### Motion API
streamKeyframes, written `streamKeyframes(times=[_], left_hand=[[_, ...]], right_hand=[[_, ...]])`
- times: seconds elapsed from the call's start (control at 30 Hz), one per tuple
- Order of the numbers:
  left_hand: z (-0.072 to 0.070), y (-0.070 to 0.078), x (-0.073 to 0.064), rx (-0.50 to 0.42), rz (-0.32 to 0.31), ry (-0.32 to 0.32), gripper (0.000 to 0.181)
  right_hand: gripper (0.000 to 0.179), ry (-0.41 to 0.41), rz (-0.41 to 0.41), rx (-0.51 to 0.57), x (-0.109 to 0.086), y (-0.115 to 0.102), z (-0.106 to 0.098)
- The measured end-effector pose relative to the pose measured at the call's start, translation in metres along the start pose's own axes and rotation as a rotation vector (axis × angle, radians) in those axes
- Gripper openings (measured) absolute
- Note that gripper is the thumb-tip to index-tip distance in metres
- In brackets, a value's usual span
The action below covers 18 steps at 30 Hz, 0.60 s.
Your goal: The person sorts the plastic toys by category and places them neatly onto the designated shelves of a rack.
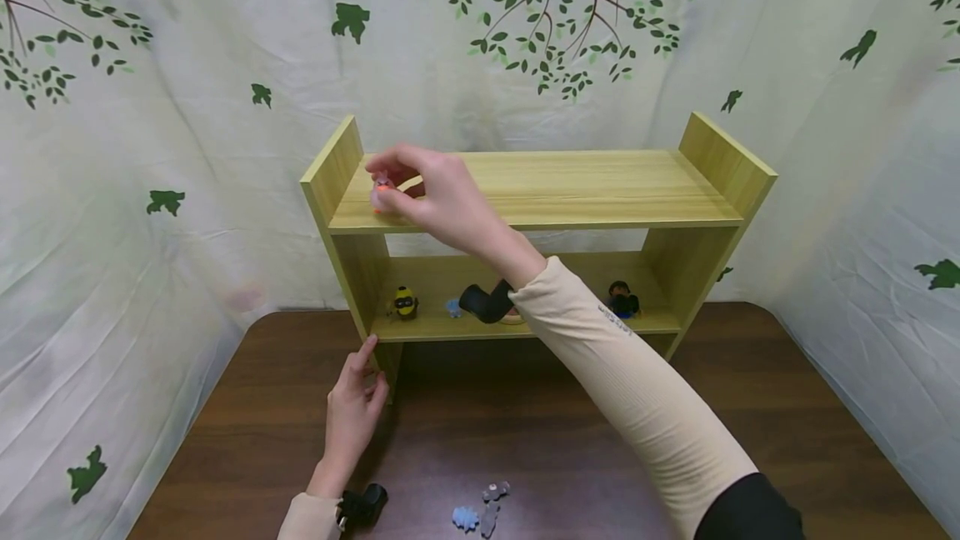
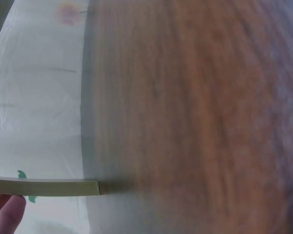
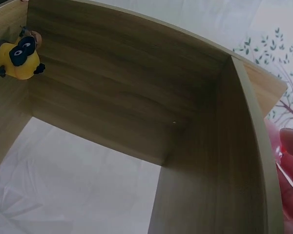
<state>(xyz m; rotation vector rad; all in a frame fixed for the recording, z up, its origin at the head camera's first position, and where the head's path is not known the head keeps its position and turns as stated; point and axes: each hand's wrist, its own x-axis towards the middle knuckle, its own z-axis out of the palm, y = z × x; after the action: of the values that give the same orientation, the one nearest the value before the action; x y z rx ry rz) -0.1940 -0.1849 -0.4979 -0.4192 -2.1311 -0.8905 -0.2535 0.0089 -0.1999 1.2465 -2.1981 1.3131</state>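
My right hand (image 1: 442,190) pinches a small pink figurine (image 1: 381,192) with orange parts between thumb and fingers. It is at the left end of the wooden shelf's top board (image 1: 585,182). In the right wrist view, the pink figurine (image 3: 275,139) shows only partly, beyond the shelf's side panel (image 3: 249,126). Lower down, my left hand (image 1: 354,407) touches the front edge of the left side panel, its index fingertip beside the lower board. The left wrist view shows its fingertips (image 2: 12,212) against that panel (image 2: 49,187).
On the lower board stand a yellow minion figure (image 1: 405,304), a small blue figure (image 1: 453,307) and a dark-haired figure (image 1: 622,300). My right forearm crosses in front of that board. A spiky blue toy (image 1: 465,518) and grey toys (image 1: 490,515) lie on the brown table (image 1: 585,448).
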Motion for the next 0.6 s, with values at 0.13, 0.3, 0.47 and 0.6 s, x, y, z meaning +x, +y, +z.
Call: streamKeyframes(times=[0.13,0.3,0.47,0.6], left_hand=[[0.0003,-0.0002,-0.0003,0.004,0.009,0.005,0.084],[0.0003,-0.0012,-0.0011,0.005,-0.005,-0.005,0.083],[0.0006,-0.0029,-0.0016,0.003,-0.009,-0.009,0.080],[0.0011,-0.0030,-0.0015,-0.002,-0.009,-0.011,0.079]], right_hand=[[0.027,-0.011,-0.009,0.003,0.0010,0.0022,0.0014],[0.025,-0.008,-0.025,-0.005,0.0019,0.0037,0.0029],[0.026,-0.017,-0.020,-0.020,0.0023,0.0038,0.0036],[0.025,-0.017,-0.018,-0.027,0.0020,0.0043,0.0031]])
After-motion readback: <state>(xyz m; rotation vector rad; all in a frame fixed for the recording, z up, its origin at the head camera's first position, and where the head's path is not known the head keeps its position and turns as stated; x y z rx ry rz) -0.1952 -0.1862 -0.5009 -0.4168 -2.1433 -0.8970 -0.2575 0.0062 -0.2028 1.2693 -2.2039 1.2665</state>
